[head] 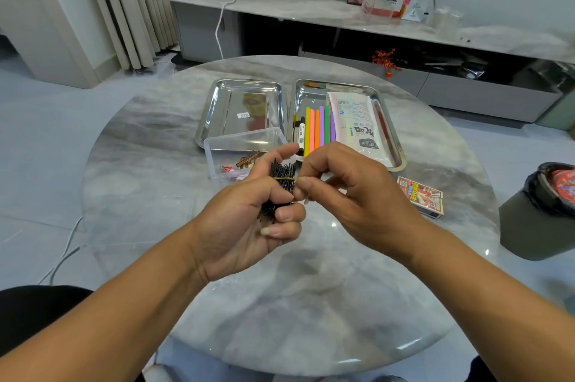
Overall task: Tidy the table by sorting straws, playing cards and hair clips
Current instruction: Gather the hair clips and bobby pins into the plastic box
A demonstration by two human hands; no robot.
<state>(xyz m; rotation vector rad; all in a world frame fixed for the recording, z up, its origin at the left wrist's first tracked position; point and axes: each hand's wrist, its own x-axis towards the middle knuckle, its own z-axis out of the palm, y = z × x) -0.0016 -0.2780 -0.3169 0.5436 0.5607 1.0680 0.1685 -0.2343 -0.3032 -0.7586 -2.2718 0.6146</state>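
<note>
i saw the left hand (249,220) gripping a bundle of black bobby pins (281,182) above the round grey marble table (280,304); the right hand (348,195) pinched its yellow rubber band (284,178). the white straw packet (357,126) carried chinese print, unreadable to me. the white box (384,2) read "...onic", partly blurred.

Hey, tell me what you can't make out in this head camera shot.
- Clear plastic box: most of its contents sit behind the left hand.
- Bundle of black hair pins: its lower end is buried in that hand's fingers.
- Playing card box: print too small.
- Dark bin: cut by the right edge.
</note>
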